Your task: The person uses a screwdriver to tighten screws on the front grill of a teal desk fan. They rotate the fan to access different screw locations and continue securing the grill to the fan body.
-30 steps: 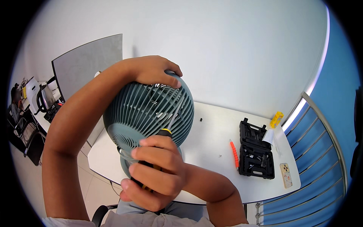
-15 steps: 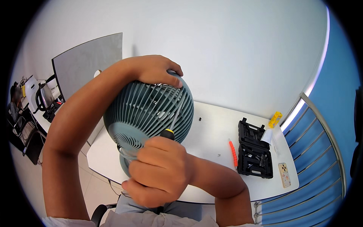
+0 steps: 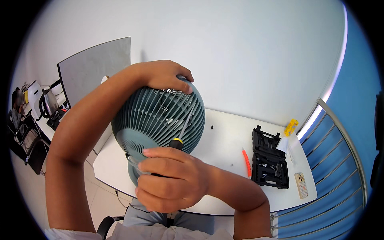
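Observation:
A round grey-blue fan [image 3: 156, 120] with a ribbed grille stands on the white table [image 3: 224, 140], its grille turned toward me. My left hand [image 3: 162, 75] lies over the top of the fan housing and grips it. My right hand [image 3: 172, 180] is closed around the black handle of a screwdriver [image 3: 182, 130]. Its thin metal shaft runs up and to the right across the grille, with the tip near the upper right rim of the fan.
An open black tool case [image 3: 269, 158] lies on the table's right part, with an orange screwdriver [image 3: 246, 162] beside it and a yellow object [image 3: 291, 127] behind. A small dark screw [image 3: 211, 127] lies near the fan. A grey panel [image 3: 94, 70] and a kettle [image 3: 50, 102] stand at left.
My right hand has turned a little on the screwdriver handle, the fingers regripping. The fan and my left hand stay where they were.

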The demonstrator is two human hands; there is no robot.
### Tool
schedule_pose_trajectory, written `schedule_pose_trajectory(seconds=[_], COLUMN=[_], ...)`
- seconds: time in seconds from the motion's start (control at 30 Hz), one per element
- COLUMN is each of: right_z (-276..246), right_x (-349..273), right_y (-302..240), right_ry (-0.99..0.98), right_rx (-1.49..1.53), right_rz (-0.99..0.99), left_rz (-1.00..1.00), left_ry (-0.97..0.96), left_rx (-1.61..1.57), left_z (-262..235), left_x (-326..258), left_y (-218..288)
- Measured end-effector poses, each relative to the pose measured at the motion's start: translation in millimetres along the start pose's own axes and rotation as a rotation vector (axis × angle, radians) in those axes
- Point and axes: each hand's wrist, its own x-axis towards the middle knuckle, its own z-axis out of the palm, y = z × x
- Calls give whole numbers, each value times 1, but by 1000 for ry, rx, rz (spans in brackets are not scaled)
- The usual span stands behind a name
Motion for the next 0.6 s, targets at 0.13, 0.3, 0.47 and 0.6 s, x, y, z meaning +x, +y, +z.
schedule_pose_trajectory(seconds=[0.13, 0.3, 0.47, 0.6], right_z=[1, 11, 40, 24], right_x=[0, -6, -13, -15], right_y=[5, -2, -6, -15], right_ry=[52, 169, 337, 174], right_rx=[-6, -125, -223, -143], right_rz=[6, 74, 78, 165], left_rz=[-5, -20, -7, -21], left_ry=[-16, -15, -17, -20], left_rx=[8, -3, -5, 7], left_z=[0, -1, -2, -1], left_x=[0, -1, 0, 1], left_y=[3, 6, 4, 1])
